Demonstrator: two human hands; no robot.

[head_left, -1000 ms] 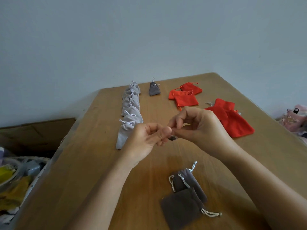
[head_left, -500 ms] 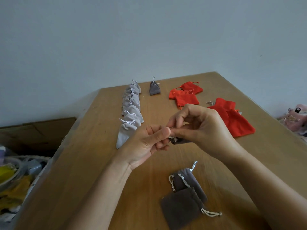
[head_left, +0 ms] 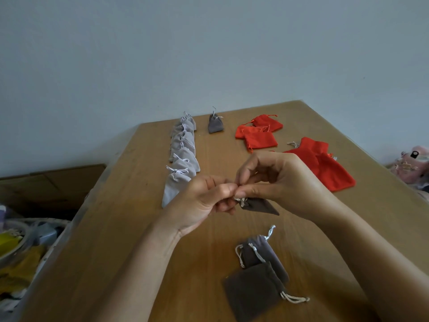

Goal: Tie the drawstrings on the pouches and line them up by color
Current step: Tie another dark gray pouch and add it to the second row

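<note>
The left hand (head_left: 204, 203) and right hand (head_left: 283, 180) meet over the middle of the table (head_left: 130, 228), a smooth brown wooden slab with fine grain. Both have curled fingers, and each pinches with thumb and forefinger the pale twisted cord (head_left: 242, 201) at the gathered neck of the held pouch (head_left: 258, 205). This is a soft, matt, dark grey-brown cloth bag that tapers to a point below the right hand; whether it touches the table I cannot tell.

Left of centre, the grey row (head_left: 183, 156) runs away from the camera: light grey, velvety pouches that overlap, their necks cinched under white bows. Just beside its far end sits the far pouch (head_left: 214, 124), dark grey and tied. To the right lie the red pouches (head_left: 257, 135), small, flat and overlapping, and nearer the big red pouch (head_left: 329, 168), partly behind the right hand.

The near pouches (head_left: 251, 291), two dark ones, lie flat and overlapped, cords loose. What any pouch holds cannot be seen.

Off the table's left edge, a blurred bowl (head_left: 23, 249) holds something yellow
</note>
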